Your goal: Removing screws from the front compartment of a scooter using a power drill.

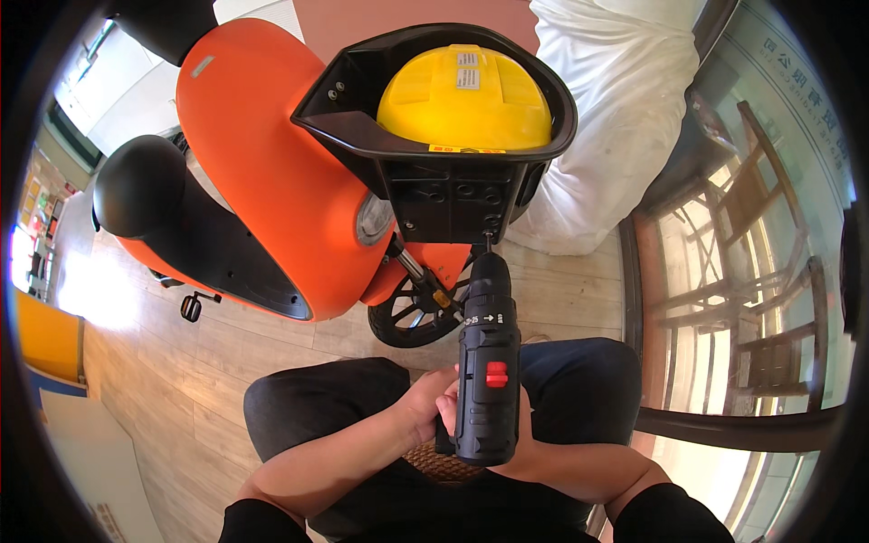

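A black cordless drill (pixel 487 362) with a red switch points away from me. My right hand (pixel 525 434) is wrapped around its grip, mostly hidden beneath the drill body. From the left, my left hand (pixel 425 400) closes in against the grip too; its fingertips are hidden under the drill. At the far end, the bit (pixel 490 242) meets the lower right corner of a black front basket (pixel 434 190), where a fastener sits. A yellow helmet (pixel 463 100) rests in that basket, which is at the front of an orange scooter (pixel 262 163).
The scooter's front wheel (pixel 407 317) stands below the basket, and its black seat (pixel 145 190) is at left. White cloth (pixel 606 136) hangs beside the basket. A glass pane (pixel 742 226) with chairs behind it borders the right. My knees (pixel 579 380) flank the drill.
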A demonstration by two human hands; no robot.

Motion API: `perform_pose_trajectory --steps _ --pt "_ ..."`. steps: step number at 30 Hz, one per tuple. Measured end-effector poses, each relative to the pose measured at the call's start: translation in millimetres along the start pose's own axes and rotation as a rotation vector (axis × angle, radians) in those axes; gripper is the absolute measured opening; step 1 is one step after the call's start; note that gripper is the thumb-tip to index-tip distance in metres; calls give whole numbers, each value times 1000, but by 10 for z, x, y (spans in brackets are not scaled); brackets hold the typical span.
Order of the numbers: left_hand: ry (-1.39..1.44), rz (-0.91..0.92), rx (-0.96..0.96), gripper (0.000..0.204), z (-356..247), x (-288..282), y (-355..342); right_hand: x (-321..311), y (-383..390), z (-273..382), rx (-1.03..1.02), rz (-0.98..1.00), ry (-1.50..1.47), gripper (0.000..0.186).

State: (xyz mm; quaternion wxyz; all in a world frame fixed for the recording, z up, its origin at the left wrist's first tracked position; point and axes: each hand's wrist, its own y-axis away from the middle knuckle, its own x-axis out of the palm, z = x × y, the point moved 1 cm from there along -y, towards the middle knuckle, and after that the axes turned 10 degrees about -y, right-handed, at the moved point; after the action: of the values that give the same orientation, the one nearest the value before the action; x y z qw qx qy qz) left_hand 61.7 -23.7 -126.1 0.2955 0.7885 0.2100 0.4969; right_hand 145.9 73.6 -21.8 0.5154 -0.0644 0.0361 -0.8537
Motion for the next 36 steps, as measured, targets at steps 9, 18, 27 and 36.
perform_pose_trajectory --steps 9,18,27,36 --pt "23 -19 -21 37 -79 -12 -60 -28 -44 -90 -85 16 61 35" --pt "26 -1 -14 39 -64 -32 -61 -49 -2 -146 -116 35 121 33" --pt "-2 -17 4 41 -110 53 1 -31 -33 -79 -60 14 53 35" --pt "-14 -1 -6 41 -40 -44 -89 -35 -24 -80 -49 15 22 34"
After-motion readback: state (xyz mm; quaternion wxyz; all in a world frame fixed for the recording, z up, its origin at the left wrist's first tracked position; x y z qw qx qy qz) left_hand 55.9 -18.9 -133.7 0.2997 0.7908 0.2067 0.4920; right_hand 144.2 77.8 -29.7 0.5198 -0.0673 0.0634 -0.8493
